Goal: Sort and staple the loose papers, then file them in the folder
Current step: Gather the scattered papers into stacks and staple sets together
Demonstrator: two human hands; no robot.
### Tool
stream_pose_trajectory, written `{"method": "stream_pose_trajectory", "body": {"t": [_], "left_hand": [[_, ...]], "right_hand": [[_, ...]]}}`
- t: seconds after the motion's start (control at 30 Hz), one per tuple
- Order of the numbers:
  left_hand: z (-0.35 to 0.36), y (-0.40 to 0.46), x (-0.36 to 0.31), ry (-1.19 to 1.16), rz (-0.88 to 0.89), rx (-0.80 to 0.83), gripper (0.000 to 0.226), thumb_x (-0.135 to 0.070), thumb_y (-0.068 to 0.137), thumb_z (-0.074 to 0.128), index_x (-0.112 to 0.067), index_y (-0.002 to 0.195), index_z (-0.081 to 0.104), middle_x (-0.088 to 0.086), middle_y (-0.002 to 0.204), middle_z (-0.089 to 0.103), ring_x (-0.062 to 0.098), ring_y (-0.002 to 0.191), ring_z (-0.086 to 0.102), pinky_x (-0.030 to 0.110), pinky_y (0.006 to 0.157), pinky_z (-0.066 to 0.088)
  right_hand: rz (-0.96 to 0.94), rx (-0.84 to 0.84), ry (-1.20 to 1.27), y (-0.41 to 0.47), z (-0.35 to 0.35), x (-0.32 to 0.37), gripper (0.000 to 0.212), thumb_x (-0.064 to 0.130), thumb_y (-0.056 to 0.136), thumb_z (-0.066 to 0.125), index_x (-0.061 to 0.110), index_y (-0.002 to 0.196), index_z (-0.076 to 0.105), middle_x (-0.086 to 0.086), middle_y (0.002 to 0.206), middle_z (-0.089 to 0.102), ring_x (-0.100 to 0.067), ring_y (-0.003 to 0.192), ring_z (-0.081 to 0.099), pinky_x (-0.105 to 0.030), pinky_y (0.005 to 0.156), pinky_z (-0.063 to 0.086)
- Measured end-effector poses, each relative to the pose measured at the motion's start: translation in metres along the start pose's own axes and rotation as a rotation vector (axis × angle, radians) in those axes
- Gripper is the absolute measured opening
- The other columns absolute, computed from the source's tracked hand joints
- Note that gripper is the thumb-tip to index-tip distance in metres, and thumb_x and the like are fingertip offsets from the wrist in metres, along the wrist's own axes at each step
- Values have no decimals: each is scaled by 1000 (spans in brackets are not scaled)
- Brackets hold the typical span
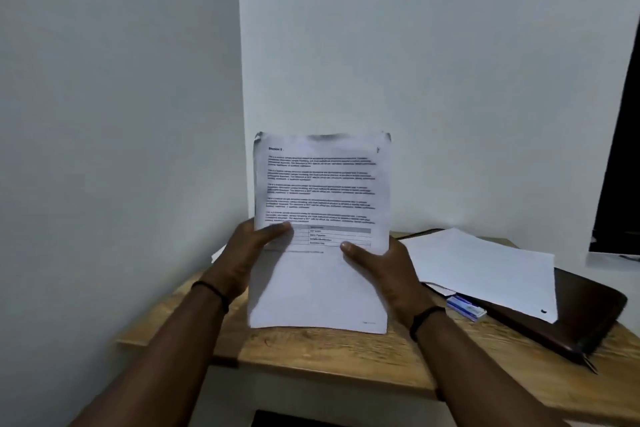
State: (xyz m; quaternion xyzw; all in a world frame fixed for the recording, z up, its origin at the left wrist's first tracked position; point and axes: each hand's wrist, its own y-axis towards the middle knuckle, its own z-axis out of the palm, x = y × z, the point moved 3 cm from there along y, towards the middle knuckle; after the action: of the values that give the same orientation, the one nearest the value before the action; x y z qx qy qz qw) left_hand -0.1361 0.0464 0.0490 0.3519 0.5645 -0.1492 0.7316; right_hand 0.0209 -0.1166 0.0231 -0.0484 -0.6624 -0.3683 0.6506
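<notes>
White papers (320,204) printed with black text and a grey table; dark brown folder (585,315); light wood-grain counter (346,357); blue-and-white stapler (465,308); black wristbands (424,317).

Left hand (247,250): bare, no ring or glove to see.
Right hand (384,265): bare as well.
Left wrist: one thin black band (211,289) around it.
Right wrist: one black band (424,317), a little wider.
Forearms: bare, no sleeves in view.

Wooden table (346,357) against, seemingly, plain white walls (121,80).
</notes>
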Motion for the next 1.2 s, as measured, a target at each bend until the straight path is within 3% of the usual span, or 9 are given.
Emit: {"method": "stream_pose_trajectory", "body": {"t": [0.2, 0.33, 0.47, 0.67, 0.73, 0.83, 1.0, 1.1, 1.2], "left_hand": [[-9, 8, -5, 84, 10, -43, 23, -15, 89, 70, -15, 112, 71, 2, 110, 75, 17, 98, 72, 27, 85, 56], [-28, 4, 39, 105, -70, -211, 3, -9, 91, 69, -8, 93, 72, 4, 84, 75, 16, 66, 71, 23, 57, 55], [-43, 38, 44, 340, -27, -383, 11, -7, 88, 64, -3, 77, 65, 7, 69, 60, 18, 57, 53, 18, 47, 42], [-71, 116, 39, 794, -4, -326, 11, -17, 88, 64, -10, 81, 68, 6, 80, 67, 26, 81, 62, 29, 64, 43], [-82, 133, 54, 996, -72, -329, 9, -22, 88, 63, -17, 91, 69, 7, 95, 69, 30, 93, 64, 30, 69, 45], [-94, 138, 83, 1324, -104, -364, 31, -32, 92, 61, -17, 120, 64, 14, 121, 61, 37, 115, 55, 38, 91, 46], [-93, 142, 110, 1592, -35, -436, 34, -38, 88, 62, -17, 114, 68, 15, 110, 63, 39, 105, 56, 40, 86, 45], [-68, 143, 96, 1573, 153, -466, 26, -29, 84, 71, -10, 102, 72, 20, 97, 65, 43, 93, 59, 43, 76, 45], [-32, 133, 97, 1507, 219, -352, 23, -32, 83, 72, -16, 99, 73, 15, 97, 67, 40, 93, 61, 42, 79, 46]], "right_hand": [[6, -45, -21, 9, 8, -11, 39, 14, 84, 78, 13, 122, 68, -4, 113, 74, -23, 105, 71, -46, 93, 56], [95, -37, -123, 7, 8, -51, 33, 16, 85, 78, 23, 116, 68, 4, 112, 75, -17, 105, 70, -40, 95, 55], [94, -91, -191, 44, 22, -59, 27, 12, 86, 76, 22, 111, 72, 6, 108, 75, -15, 100, 72, -42, 92, 57], [188, -305, -315, 112, 40, -74, 34, 20, 86, 68, 11, 117, 57, -1, 110, 67, -18, 95, 64, -30, 81, 51], [244, -285, -385, 126, 44, -89, 34, 21, 89, 63, 11, 119, 50, -3, 113, 65, -20, 95, 63, -30, 78, 50], [305, -141, -727, 132, 50, -115, 36, 31, 93, 57, 8, 120, 50, -6, 117, 64, -25, 104, 62, -31, 83, 50], [214, -143, -1016, 141, 47, -119, 33, 38, 98, 47, 10, 109, 58, -8, 112, 62, -28, 105, 61, -31, 80, 45], [177, -161, -1040, 138, 40, -113, 26, 30, 97, 45, 10, 107, 58, -9, 113, 62, -29, 104, 60, -34, 83, 48], [183, -218, -1024, 129, 28, -103, 20, 25, 96, 44, 12, 100, 58, -8, 110, 64, -30, 104, 61, -34, 81, 47]]}}
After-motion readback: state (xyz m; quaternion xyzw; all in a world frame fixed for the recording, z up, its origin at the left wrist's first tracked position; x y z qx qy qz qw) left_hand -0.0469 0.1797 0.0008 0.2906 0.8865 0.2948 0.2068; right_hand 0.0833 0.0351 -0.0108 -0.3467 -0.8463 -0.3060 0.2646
